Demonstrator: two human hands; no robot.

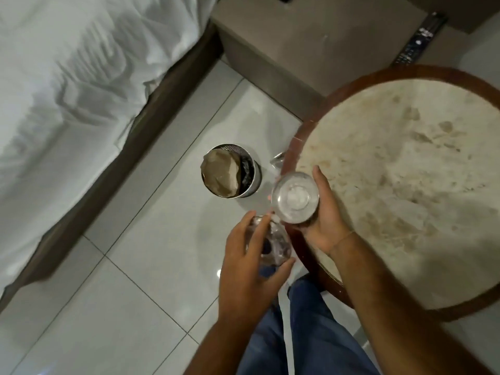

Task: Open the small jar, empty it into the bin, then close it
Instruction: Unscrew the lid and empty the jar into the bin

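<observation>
My right hand (328,223) grips a small clear glass jar (295,197) from the side, over the near left edge of the round table. The jar's round mouth faces the camera and something white shows inside. My left hand (250,269) is lower and to the left, over the floor, closed around a second clear glass piece (273,246) that looks like the jar's lid. The two glass pieces are apart. A round metal bin (254,182) stands on the floor to the upper left of the jar, with crumpled brown paper and a black liner inside.
The round table (305,136) has a pale stone top and a dark wooden rim. A bed with white sheets (67,90) fills the left. A grey bedside unit (297,50) with a black remote (420,36) stands behind. My legs in jeans (311,334) are below.
</observation>
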